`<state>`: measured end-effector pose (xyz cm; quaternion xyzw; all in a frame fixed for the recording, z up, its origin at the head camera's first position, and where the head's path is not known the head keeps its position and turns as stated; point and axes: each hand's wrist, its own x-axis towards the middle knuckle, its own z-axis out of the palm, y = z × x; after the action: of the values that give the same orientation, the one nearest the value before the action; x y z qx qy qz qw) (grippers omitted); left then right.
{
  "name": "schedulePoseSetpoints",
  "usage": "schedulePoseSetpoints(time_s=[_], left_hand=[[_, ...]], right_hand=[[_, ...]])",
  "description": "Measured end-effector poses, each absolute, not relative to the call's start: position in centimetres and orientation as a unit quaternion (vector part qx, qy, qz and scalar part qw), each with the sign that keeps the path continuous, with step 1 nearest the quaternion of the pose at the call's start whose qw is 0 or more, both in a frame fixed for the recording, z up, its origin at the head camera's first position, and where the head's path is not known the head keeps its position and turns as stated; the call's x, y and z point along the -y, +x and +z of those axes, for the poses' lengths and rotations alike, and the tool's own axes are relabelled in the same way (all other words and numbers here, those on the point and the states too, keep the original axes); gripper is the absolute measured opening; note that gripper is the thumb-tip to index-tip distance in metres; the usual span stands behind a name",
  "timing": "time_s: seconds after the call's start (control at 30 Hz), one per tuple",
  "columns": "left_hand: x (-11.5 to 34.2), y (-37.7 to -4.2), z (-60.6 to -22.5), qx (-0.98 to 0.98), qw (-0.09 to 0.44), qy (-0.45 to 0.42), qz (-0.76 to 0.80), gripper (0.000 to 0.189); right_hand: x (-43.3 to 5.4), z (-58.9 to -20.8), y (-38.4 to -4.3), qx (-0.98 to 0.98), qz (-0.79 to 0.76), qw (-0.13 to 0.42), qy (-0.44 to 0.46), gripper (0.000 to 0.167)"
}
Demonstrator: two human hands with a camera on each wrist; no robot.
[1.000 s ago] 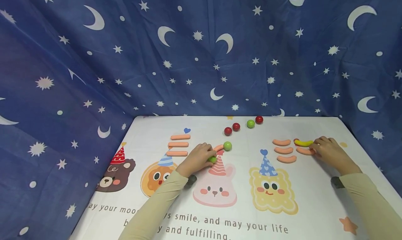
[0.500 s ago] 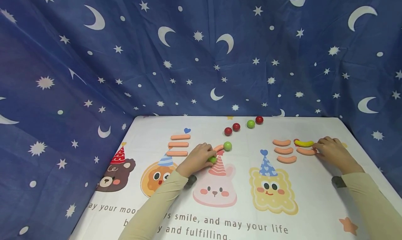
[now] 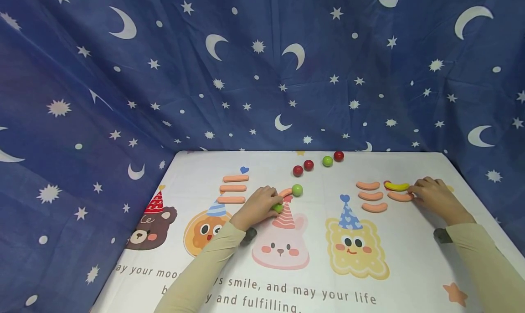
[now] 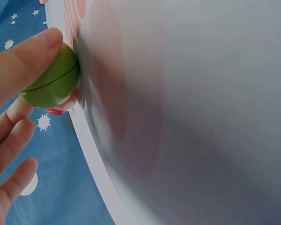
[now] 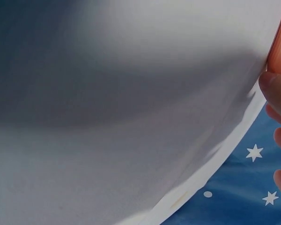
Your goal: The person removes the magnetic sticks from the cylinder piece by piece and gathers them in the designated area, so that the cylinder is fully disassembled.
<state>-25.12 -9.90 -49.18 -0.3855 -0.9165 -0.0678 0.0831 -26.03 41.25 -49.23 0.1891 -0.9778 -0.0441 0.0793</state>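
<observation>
In the head view, my left hand [image 3: 257,207] holds a small round green ball [image 4: 56,82] over the pink printed hat; the left wrist view shows a seam around the ball and the thumb on its near side. A curved pink sausage [image 3: 285,193] lies just past the fingers, with a second green ball [image 3: 297,190] at its end. My right hand [image 3: 439,199] pinches the right end of a curved toy sausage [image 3: 398,196]; its index finger is hidden in the right wrist view. Just above that sausage lies a yellow banana [image 3: 396,187], with a little red showing at its left end.
Three curved sausages [image 3: 370,196] are stacked in rows left of the banana. Three straight sausages [image 3: 233,188] lie at the left. Three red balls [image 3: 308,165] and another green ball [image 3: 327,161] sit near the back edge of the printed white tablecloth [image 3: 311,295]. A blue curtain [image 3: 262,99] hangs behind.
My right hand has shifted slightly to the right, away from the banana, and the sausage at its fingertips moved a touch with it. My left hand stays still.
</observation>
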Motion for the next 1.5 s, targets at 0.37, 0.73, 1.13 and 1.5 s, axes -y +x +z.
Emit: schedulePoseSetpoints(time_s=[0.37, 0.73, 1.13, 1.5], left_hand=[[9.8, -25.1, -49.1, 0.914, 0.089, -0.391, -0.063, 0.031], [10.4, -25.5, -49.1, 0.916, 0.079, -0.385, -0.077, 0.036], [10.3, -27.3, -48.6, 0.927, 0.024, -0.362, -0.098, 0.025], [9.9, -29.9, -49.1, 0.912, 0.036, -0.403, -0.069, 0.032]], right_hand=[[-40.9, -48.6, -25.5, 0.981, -0.043, 0.085, 0.169, 0.039], [-33.3, -46.9, -25.4, 0.95, 0.004, 0.188, 0.249, 0.034], [-20.6, -47.6, -25.8, 0.898, 0.026, 0.198, 0.392, 0.032], [-12.3, -48.5, -25.3, 0.856, 0.021, 0.191, 0.48, 0.034]])
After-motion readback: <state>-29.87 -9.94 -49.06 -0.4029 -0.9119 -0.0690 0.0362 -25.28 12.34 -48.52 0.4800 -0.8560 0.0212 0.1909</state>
